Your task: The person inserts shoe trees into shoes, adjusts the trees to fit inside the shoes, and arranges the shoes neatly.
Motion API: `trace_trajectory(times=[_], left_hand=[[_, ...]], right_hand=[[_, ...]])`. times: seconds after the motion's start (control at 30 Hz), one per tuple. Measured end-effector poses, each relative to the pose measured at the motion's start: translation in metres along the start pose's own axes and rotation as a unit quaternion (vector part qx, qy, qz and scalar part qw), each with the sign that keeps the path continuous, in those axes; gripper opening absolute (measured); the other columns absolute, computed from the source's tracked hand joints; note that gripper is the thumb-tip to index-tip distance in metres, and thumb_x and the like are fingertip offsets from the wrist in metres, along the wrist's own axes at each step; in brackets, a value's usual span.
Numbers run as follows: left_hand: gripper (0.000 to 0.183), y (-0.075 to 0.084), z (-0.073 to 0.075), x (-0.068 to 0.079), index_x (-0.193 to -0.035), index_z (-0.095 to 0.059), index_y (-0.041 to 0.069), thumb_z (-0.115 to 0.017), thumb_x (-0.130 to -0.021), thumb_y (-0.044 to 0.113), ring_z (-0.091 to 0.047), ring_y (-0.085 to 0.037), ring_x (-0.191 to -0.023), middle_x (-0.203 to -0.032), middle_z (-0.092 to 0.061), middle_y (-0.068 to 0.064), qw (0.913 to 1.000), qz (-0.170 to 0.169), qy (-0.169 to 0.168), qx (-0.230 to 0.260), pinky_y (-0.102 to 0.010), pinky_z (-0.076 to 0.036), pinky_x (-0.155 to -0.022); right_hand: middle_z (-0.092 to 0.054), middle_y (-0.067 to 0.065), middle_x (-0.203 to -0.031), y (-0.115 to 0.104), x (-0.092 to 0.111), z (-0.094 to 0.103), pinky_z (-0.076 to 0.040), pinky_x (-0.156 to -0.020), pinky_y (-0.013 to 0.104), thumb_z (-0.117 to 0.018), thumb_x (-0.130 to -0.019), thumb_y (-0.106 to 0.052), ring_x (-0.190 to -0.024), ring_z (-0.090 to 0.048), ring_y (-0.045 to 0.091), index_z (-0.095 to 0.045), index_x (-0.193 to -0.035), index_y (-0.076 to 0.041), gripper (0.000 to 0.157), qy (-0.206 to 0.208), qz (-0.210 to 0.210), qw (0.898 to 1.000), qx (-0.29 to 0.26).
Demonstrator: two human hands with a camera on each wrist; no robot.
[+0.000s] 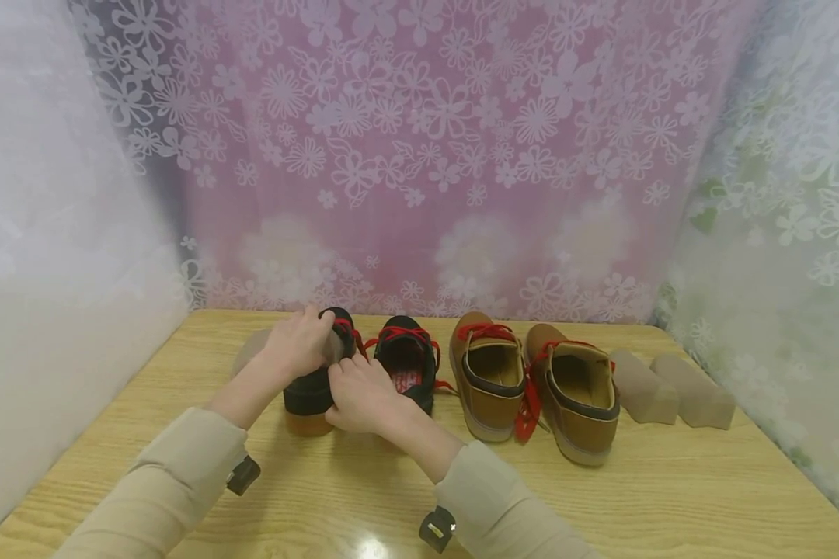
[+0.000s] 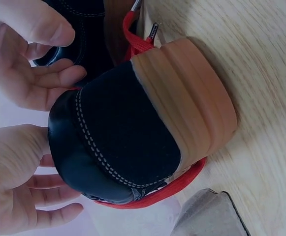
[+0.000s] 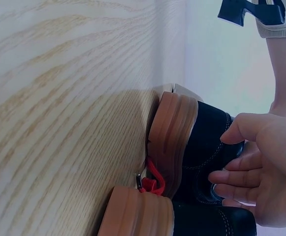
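A black shoe with red laces and a tan sole stands at the left, its heel toward me. Above its opening, my left hand holds a grey shoe insert, mostly covered by the fingers. In the left wrist view the left hand's thumb and forefinger are hidden behind the heel collar. At the shoe's right side my right hand has its fingertips at the collar. Its loosely bent fingers and separate thumb overlap the shoe in the right wrist view. The other black shoe stands just right of it.
Two brown shoes with red laces stand to the right. Past them lie two grey-beige inserts, side by side. Another insert lies left of the black shoes. A pink floral curtain hangs behind the wooden table.
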State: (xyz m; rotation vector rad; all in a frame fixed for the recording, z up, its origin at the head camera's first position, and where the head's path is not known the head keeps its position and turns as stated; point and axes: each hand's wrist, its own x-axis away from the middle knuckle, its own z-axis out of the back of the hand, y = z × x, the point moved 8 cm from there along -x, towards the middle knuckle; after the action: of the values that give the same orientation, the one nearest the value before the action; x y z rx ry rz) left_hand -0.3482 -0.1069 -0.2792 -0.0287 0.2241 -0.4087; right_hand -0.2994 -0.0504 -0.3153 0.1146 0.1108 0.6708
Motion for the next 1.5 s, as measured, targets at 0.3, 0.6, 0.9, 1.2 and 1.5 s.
trace_trajectory(times=[0.3, 0.6, 0.9, 1.2, 1.5], left_hand=[[0.048, 0.0015, -0.0021, -0.0003, -0.11, -0.051, -0.003, -0.076, -0.074, 0.016, -0.054, -0.035, -0.08, -0.095, -0.051, -0.022, 0.9995, 0.0, 0.015, -0.028, -0.041, -0.049, -0.058], [0.05, 0.0033, -0.0049, 0.0001, -0.105, -0.053, -0.001, -0.079, -0.072, 0.025, -0.057, -0.033, -0.083, -0.097, -0.055, -0.02, 0.995, -0.013, 0.036, -0.092, -0.044, -0.049, -0.065], [0.04, 0.0034, -0.0016, 0.0013, -0.097, -0.058, -0.001, -0.079, -0.072, 0.022, -0.059, -0.032, -0.083, -0.093, -0.057, -0.018, 0.9916, -0.039, 0.054, -0.111, -0.043, -0.05, -0.067], [0.029, 0.007, 0.0047, 0.0009, -0.09, -0.059, 0.0, -0.075, -0.074, 0.018, -0.061, -0.031, -0.081, -0.086, -0.06, -0.015, 0.9861, -0.048, 0.094, -0.129, -0.046, -0.049, -0.074], [0.021, 0.0076, 0.0007, 0.0, -0.089, -0.059, 0.001, -0.069, -0.08, 0.016, -0.06, -0.031, -0.076, -0.087, -0.059, -0.015, 0.9849, -0.037, 0.092, -0.142, -0.044, -0.049, -0.069]], right_hand=[[-0.057, 0.004, -0.102, -0.0008, 0.0006, -0.0016, -0.043, -0.08, 0.035, -0.064, -0.083, -0.037, -0.096, -0.05, 0.02, -0.057, -0.107, -0.007, 0.039, -0.006, 0.001, 1.0, -0.003], [-0.057, 0.003, -0.101, -0.0016, -0.0005, -0.0035, -0.043, -0.082, 0.036, -0.064, -0.082, -0.038, -0.097, -0.051, 0.02, -0.057, -0.105, -0.008, 0.038, -0.008, -0.001, 1.0, 0.002], [-0.057, 0.003, -0.101, -0.0015, 0.0002, -0.0028, -0.042, -0.078, 0.033, -0.064, -0.082, -0.039, -0.094, -0.05, 0.019, -0.057, -0.105, -0.008, 0.039, -0.006, 0.0, 1.0, 0.009], [-0.057, 0.003, -0.1, -0.0005, 0.0014, -0.0007, -0.042, -0.076, 0.032, -0.064, -0.082, -0.037, -0.092, -0.05, 0.019, -0.057, -0.104, -0.008, 0.038, -0.003, 0.003, 1.0, 0.003], [-0.057, 0.004, -0.1, -0.0005, 0.002, -0.0008, -0.043, -0.08, 0.035, -0.064, -0.082, -0.037, -0.094, -0.051, 0.02, -0.056, -0.104, -0.008, 0.038, 0.005, 0.007, 1.0, 0.006]])
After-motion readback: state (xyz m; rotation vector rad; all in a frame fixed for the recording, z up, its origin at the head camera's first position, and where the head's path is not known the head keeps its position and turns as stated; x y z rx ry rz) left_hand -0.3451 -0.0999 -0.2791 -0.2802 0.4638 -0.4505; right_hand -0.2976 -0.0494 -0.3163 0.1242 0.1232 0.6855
